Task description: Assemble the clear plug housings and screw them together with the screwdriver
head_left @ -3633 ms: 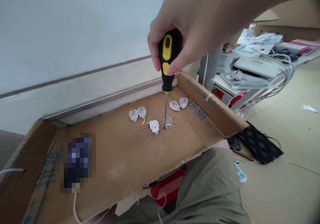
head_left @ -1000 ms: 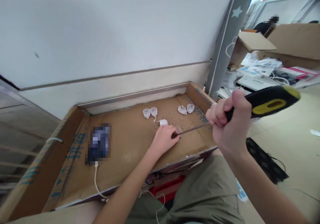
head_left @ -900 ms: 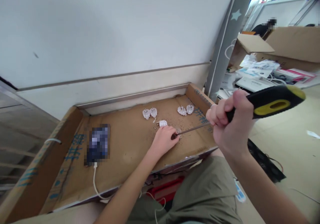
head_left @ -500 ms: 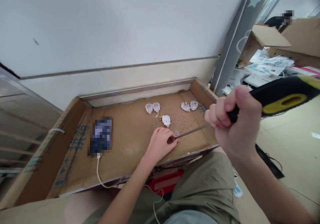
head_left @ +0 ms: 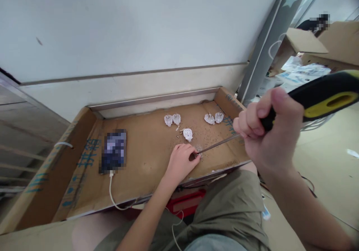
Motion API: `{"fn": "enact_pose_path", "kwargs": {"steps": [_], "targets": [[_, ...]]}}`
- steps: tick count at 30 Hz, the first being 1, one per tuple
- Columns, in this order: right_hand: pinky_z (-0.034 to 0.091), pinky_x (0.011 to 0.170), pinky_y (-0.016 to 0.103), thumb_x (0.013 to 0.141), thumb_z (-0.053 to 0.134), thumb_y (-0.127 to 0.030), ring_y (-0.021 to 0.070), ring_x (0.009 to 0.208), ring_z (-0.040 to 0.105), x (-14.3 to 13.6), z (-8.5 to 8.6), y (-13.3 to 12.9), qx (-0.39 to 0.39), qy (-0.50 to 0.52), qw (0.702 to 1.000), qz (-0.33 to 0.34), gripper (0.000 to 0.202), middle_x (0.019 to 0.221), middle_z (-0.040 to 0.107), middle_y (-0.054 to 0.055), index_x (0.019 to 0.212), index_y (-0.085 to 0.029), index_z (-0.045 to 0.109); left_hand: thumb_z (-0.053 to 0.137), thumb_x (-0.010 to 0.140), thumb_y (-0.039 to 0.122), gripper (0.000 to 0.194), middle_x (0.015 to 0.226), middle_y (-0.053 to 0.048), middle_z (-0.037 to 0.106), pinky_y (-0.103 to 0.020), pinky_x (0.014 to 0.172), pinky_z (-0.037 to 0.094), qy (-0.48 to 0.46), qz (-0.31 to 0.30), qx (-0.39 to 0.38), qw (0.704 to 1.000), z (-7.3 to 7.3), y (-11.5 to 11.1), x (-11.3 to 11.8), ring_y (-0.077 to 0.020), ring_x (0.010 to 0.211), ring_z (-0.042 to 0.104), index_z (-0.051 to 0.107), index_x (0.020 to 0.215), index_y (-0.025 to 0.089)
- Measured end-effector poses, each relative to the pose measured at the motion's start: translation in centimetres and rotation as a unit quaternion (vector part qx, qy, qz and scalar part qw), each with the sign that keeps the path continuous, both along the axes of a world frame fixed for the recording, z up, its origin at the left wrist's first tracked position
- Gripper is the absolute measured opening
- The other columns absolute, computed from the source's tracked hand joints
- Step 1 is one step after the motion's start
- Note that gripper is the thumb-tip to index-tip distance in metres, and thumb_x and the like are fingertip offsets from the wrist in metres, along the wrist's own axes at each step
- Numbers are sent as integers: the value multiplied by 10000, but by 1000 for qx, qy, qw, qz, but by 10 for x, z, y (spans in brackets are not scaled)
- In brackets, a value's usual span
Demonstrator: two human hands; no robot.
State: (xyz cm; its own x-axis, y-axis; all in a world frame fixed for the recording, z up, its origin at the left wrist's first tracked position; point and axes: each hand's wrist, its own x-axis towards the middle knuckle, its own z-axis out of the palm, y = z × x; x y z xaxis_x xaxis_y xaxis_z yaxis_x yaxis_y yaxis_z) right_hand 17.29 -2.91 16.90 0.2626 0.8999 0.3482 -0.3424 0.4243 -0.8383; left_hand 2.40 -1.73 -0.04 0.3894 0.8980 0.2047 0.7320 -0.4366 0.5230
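Note:
My right hand (head_left: 273, 131) is wrapped round the black-and-yellow handle of a long, thin-shafted tool (head_left: 325, 97); its exact kind is unclear. The dark shaft slants down to the left, its tip at the fingers of my left hand (head_left: 183, 159). That hand rests low on the cardboard, thumb and fingers closed together at the tip; what they hold is mostly hidden. Just beyond them lies a white plastic plug part (head_left: 187, 134). Two more plug parts with upright pins (head_left: 172, 120) sit farther back, and another pair (head_left: 213, 118) stands to the right.
The cardboard tray (head_left: 140, 165) has raised sides, with dark specks scattered near my left hand. A phone (head_left: 113, 152) with a white cable lies at left. A white panel (head_left: 126, 26) rises behind. Cartons and plastic bags (head_left: 305, 69) are at right, with a person beyond.
My right hand and the tool have shifted slightly right and a little up in the picture. The left hand stays at the shaft's tip, and the whole view has moved slightly.

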Motion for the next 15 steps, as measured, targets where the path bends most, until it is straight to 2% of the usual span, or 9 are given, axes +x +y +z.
{"fn": "enact_pose_path", "kwargs": {"steps": [5,15], "targets": [[174,328,200,681,685,-405,34,309,191,0,1,3,-4,3,1000,15,498,358,221,-69,558,-159,270,579,834,296,106,857,11,661,-335,846,382,6,-1,-10,1000,-1,0,0,-165,871,587,606,783,207],[185,343,204,753,624,-384,34,313,199,0,0,4,3,-3,1000,30,451,369,224,-72,577,-163,273,575,844,313,131,865,-3,664,-336,822,388,14,-5,-29,999,5,1,-1,-175,868,586,615,784,203]]}}
